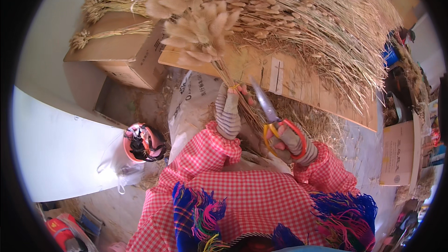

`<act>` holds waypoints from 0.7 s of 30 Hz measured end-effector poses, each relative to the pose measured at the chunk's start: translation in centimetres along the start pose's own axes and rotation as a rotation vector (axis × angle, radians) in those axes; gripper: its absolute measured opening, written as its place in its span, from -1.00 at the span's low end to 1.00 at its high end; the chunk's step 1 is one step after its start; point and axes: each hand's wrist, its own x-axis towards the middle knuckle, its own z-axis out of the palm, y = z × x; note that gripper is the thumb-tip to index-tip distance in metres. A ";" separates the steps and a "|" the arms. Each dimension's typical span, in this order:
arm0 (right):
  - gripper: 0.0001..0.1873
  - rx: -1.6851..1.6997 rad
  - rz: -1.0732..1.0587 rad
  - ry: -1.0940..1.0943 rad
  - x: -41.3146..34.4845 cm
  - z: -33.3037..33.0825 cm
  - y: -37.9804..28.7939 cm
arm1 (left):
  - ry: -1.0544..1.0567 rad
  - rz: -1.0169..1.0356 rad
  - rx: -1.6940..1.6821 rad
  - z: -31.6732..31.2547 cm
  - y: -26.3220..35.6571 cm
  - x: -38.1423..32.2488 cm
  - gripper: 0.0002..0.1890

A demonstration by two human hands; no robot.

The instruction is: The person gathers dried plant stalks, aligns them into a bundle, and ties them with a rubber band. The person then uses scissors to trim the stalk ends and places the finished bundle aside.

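Observation:
My left hand (235, 95), in a striped fingerless glove, grips a bunch of dried bunny-tail grass (206, 31) by its stems. The fluffy heads point away from me, and a yellow tie (234, 86) circles the stems at my fingers. The loose stem ends run down to the right, toward my lap. My right hand (285, 140), also gloved, holds scissors (267, 106) with orange and yellow handles. Their blades point away from me, just right of the stems and apart from them; the blades look closed or nearly so.
A wooden board (315, 99) bears a large heap of loose dried grass (297, 17). Tied bunches (115, 3) lie on a cardboard box (115, 42) at the left. A pink bin (131, 147) with dark refuse stands left of me. Another carton (397, 154) is at the right.

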 end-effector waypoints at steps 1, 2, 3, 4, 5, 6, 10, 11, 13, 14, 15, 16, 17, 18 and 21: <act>-0.52 0.063 0.016 0.017 -0.5 -0.3 0.1 | 0.014 0.017 0.005 0.0 0.0 0.1 -0.76; -0.47 0.066 -0.031 0.011 -1.3 -0.6 0.2 | 0.028 0.036 0.007 -0.1 -0.1 0.3 -0.76; -0.41 0.088 -0.053 -0.058 -1.9 -0.8 0.4 | 0.042 0.041 -0.014 -0.1 -0.2 0.5 -0.76; -0.33 0.125 -0.067 -0.139 -2.6 -0.9 0.6 | 0.056 0.047 -0.038 -0.1 -0.4 0.8 -0.76; -0.26 0.161 -0.081 -0.219 -3.2 -0.9 0.8 | 0.081 0.047 -0.059 0.0 -0.5 0.9 -0.76; -0.16 0.108 -0.131 -0.249 -3.9 -0.8 1.0 | 0.073 0.082 -0.041 0.1 -0.6 1.0 -0.76; -0.09 0.029 -0.077 -0.269 -5.0 -0.1 2.0 | 0.064 0.114 0.017 0.6 -0.6 0.6 -0.75; -0.15 0.034 -0.080 -0.190 -4.9 -0.1 2.0 | 0.058 0.104 0.023 0.8 -0.5 0.4 -0.75; -0.24 0.026 -0.089 -0.136 -4.6 -0.2 2.2 | 0.015 0.113 0.092 1.1 -0.3 -0.1 -0.74; -0.33 0.137 0.029 -0.002 -4.4 -0.3 2.3 | -0.007 0.128 0.116 1.2 -0.2 -0.3 -0.74; -0.36 0.149 0.054 0.014 -4.2 -0.4 2.3 | -0.009 0.120 0.109 1.2 -0.2 -0.3 -0.74; -0.38 0.160 0.092 0.033 -4.0 -0.5 2.3 | -0.011 0.117 0.092 1.2 -0.1 -0.4 -0.74; -0.41 0.172 0.116 0.094 -3.9 -0.5 2.3 | -0.013 0.114 0.075 1.2 -0.1 -0.4 -0.74; -0.46 0.216 0.126 0.024 -3.8 -0.4 2.2 | -0.007 0.086 0.072 1.1 -0.1 -0.4 -0.74; -0.55 0.147 0.180 0.087 -3.9 -0.6 1.2 | 0.018 0.017 0.016 0.7 -0.1 -0.2 -0.76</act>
